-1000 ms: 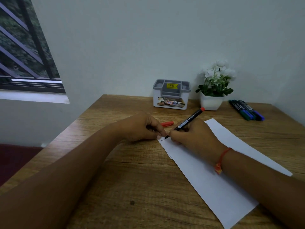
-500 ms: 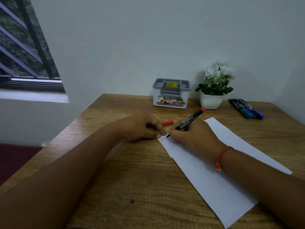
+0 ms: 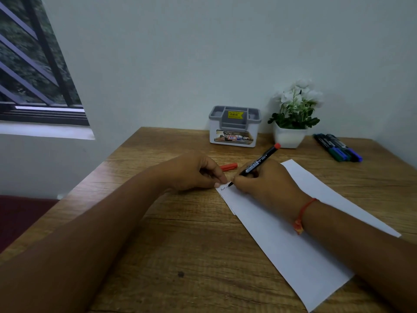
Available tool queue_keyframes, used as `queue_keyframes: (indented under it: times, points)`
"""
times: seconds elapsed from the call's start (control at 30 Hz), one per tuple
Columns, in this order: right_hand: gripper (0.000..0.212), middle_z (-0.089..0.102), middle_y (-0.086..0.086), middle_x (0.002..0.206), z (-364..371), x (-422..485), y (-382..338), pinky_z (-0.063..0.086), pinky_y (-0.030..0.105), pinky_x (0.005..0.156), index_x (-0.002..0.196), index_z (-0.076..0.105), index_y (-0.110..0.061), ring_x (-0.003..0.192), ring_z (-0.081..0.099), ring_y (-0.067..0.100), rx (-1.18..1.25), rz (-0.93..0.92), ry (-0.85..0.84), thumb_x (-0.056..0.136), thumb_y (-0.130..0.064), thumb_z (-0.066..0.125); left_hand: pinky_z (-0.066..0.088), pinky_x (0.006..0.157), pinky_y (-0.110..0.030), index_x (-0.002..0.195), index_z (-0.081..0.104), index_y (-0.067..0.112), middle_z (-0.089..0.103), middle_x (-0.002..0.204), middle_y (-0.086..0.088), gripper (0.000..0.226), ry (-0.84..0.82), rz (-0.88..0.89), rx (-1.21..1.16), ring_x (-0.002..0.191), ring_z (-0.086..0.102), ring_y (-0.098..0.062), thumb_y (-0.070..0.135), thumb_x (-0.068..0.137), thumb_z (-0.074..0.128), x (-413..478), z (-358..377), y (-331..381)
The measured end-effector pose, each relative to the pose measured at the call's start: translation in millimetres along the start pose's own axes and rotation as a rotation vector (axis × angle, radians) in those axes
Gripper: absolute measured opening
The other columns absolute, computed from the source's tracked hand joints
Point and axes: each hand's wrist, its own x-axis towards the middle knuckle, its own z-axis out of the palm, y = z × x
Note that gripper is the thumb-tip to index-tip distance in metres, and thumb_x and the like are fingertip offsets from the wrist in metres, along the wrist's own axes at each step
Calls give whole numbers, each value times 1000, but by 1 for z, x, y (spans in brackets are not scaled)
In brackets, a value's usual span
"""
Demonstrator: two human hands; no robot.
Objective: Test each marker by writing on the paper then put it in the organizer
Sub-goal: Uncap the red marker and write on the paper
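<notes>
Right hand gripping black marker, tip on paper corner, left hand curled, fingertips pinning paper, red cap behind.

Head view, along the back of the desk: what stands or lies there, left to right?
Grey-and-white plastic organizer → white-flowered plant in a white pot → cluster of dark markers with blue and green caps.

A home study corner, probably: a wood-grain tabletop pushed into plain painted walls, a barred window far left of the grip, and beyond it a price-stickered desk organizer beside a small potted white flower
</notes>
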Motion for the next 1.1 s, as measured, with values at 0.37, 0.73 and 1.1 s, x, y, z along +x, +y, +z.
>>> queue_keyframes:
  times: [0.37,0.73,1.1]
  points:
    - [17,73,15,79,-9,0,-2,57,41,69,89,75,-8,65,66,17,82,27,10,84,-23,68,40,72,-12,101,74,34,70,96,18,21,-3,3,-9,88,59,2,20,86,70,-1,0,0]
    - [9,75,7,81,-7,0,-3,46,17,53,84,78,-14,62,61,2,127,65,-62,81,-21,72,39,70,-10,101,73,34,69,94,19,20,-4,2,-9,85,57,8,21,86,70,-1,0,-1]
    - [6,74,-5,75,-6,0,-2,45,18,56,78,77,-20,65,63,2,101,89,-24,81,-23,73,43,75,-16,100,73,35,69,96,18,20,-15,22,-5,89,58,1,22,86,69,0,0,-2]
